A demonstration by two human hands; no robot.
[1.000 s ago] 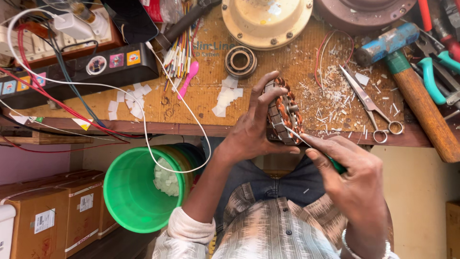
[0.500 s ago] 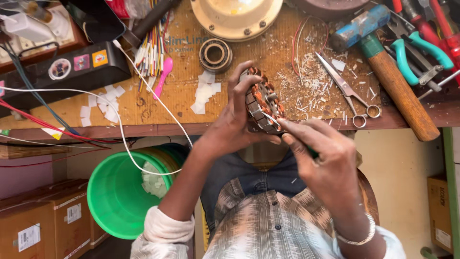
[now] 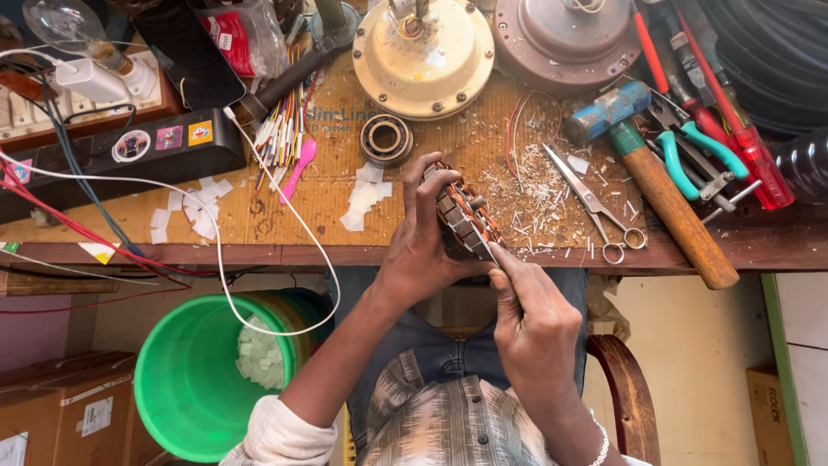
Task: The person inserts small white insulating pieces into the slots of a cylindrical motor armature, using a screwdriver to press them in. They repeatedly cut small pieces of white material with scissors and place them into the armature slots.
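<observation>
My left hand [image 3: 427,246] grips a round motor stator [image 3: 467,217] with copper windings, held on edge over the near edge of the wooden workbench [image 3: 285,229]. My right hand [image 3: 533,319] is just below it, fingers pinched on a thin tool or strip whose tip touches the stator's lower rim; the tool itself is mostly hidden by the fingers. Both forearms rise from my lap, where a checked shirt shows.
On the bench lie scissors [image 3: 595,207], a hammer [image 3: 660,185], green-handled pliers [image 3: 699,155], a red screwdriver [image 3: 733,121], a bearing [image 3: 385,139], two fan motor housings [image 3: 423,56], coloured wires and paper bits. A green bucket [image 3: 194,380] stands below left, cardboard boxes beside it.
The view has shifted, so hands and stator sit further right. The stator has been turned slightly in my left hand, and my right hand has come in closer to its lower rim.
</observation>
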